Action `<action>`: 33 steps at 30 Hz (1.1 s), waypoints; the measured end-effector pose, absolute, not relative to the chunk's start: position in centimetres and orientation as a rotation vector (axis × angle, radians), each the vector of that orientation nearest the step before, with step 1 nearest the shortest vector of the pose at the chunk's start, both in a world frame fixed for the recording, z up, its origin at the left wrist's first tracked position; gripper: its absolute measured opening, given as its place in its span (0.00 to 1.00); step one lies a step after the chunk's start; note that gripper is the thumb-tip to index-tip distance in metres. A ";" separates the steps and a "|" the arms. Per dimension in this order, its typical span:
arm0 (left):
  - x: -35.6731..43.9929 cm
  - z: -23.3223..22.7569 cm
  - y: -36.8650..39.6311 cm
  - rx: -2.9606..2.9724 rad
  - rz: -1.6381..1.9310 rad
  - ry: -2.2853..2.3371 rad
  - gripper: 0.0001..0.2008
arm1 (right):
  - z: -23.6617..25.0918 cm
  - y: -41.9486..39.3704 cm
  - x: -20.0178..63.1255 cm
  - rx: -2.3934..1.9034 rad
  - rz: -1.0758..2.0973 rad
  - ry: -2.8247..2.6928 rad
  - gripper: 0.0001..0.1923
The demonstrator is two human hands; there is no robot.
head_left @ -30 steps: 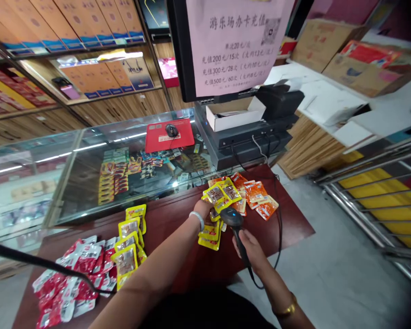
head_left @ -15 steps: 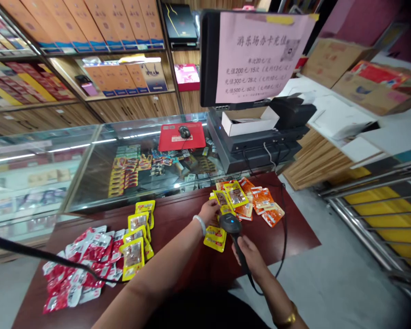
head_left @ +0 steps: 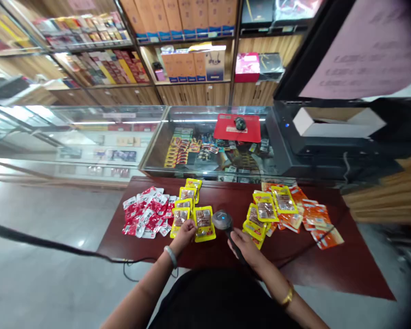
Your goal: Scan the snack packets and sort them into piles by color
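My left hand pinches the edge of a yellow-bordered snack packet, whose clear window shows brown food. Just left of it, more yellow packets overlap in a column. A black barcode scanner is gripped by its handle in my right hand, its head pointing toward the pinched packet, with a blue light on top. To the right of the scanner lies another group of yellow packets, partly on top of orange packets. Red and white packets form a loose pile at the left.
The dark red table stands against a glass display counter. On the counter are a red mouse pad, a mouse, and a monitor above a white open box. A black cable crosses at the left.
My left hand has moved from the right-hand yellow packets to the left column, bringing a yellow packet with it. My right hand keeps the scanner, now turned left. The view has swung left.
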State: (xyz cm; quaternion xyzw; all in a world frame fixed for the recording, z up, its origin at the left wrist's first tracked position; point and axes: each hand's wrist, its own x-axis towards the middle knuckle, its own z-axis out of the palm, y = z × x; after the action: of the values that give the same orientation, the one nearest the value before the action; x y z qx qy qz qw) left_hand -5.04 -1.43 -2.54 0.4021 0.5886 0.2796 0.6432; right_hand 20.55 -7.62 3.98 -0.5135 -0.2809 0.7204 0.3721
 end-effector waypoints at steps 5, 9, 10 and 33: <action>-9.0 -2.9 -3.6 0.845 0.719 1.372 0.17 | 4.1 -5.0 16.5 -1.275 1.979 -0.876 0.27; -10.4 -2.9 -4.2 0.807 0.781 1.402 0.18 | 4.3 -3.7 14.7 -1.241 2.032 -0.977 0.27; -10.7 -2.9 -4.2 0.811 0.798 1.411 0.18 | 4.3 -3.6 14.4 -1.243 2.038 -0.984 0.27; -12.8 1.6 4.6 1.583 0.301 2.182 0.17 | 4.8 -5.6 17.3 -1.374 1.883 -0.831 0.31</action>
State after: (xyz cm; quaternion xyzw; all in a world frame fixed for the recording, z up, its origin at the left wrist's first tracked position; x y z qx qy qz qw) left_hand -12.85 4.57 1.64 0.5703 0.7860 0.1084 0.2128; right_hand 17.27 -5.60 4.76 -0.5248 -0.3174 0.7188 0.3273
